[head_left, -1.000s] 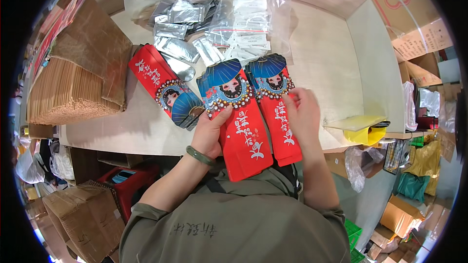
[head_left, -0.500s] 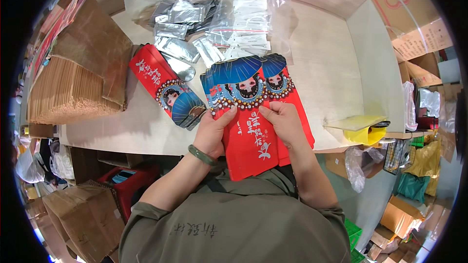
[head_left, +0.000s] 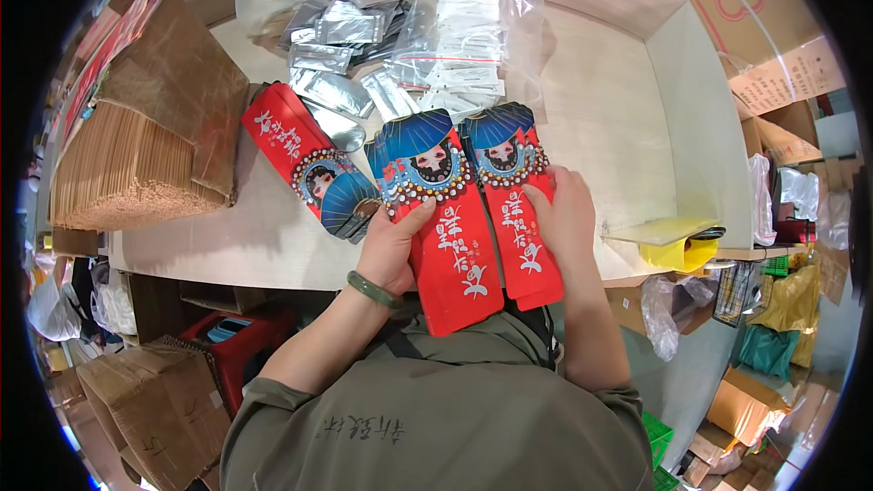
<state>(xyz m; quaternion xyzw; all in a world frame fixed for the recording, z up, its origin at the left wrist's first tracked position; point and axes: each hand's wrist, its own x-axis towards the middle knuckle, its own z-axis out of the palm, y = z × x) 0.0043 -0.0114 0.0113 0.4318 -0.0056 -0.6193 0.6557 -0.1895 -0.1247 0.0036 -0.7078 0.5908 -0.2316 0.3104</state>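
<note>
My left hand (head_left: pixel 393 245), with a green bangle at its wrist, grips a stack of long red printed cards (head_left: pixel 447 255). Their blue tops are scalloped like a fan, above a painted face and beadwork pattern. A second stack of the same cards (head_left: pixel 520 227) is held by my right hand (head_left: pixel 566 214), its thumb on the front and its fingers mostly hidden behind. The two stacks lean side by side over the table's front edge, with a narrow gap between them lower down. More such cards (head_left: pixel 296 141) lie fanned on the table left of my left hand, blue ends toward me.
Silver foil packets (head_left: pixel 332 91) and a clear bag of white packets (head_left: pixel 466 27) lie at the back of the table (head_left: pixel 600 100). A tall block of brown cardboard sheets (head_left: pixel 145 145) stands on the left. At the right front edge sits a yellow holder (head_left: pixel 677 253).
The overlapping cards have parted into two stacks. My right hand has moved right and slightly up with one stack, while my left hand stays nearly in place with the other.
</note>
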